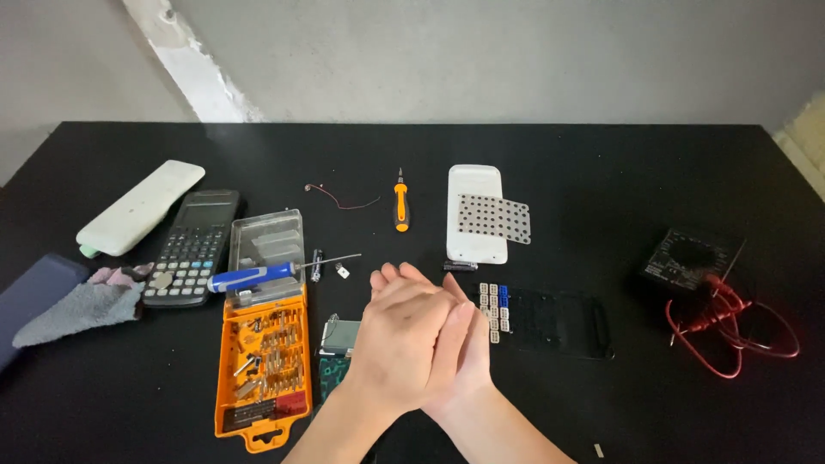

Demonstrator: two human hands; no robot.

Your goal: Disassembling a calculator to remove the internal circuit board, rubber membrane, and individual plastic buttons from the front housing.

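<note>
A person's left hand (397,344) and right hand (464,344) press flat together, palm to palm, fingers pointing up the table (601,163) and holding nothing. Just left lie a small display (340,337) and an orange bit case (262,361), its long axis running away from the viewer; a blue screwdriver (258,275) lies across it, tip pointing right. A black keypad frame (559,322) sits just right.

Left hand (397,344) against right hand (464,344)
</note>
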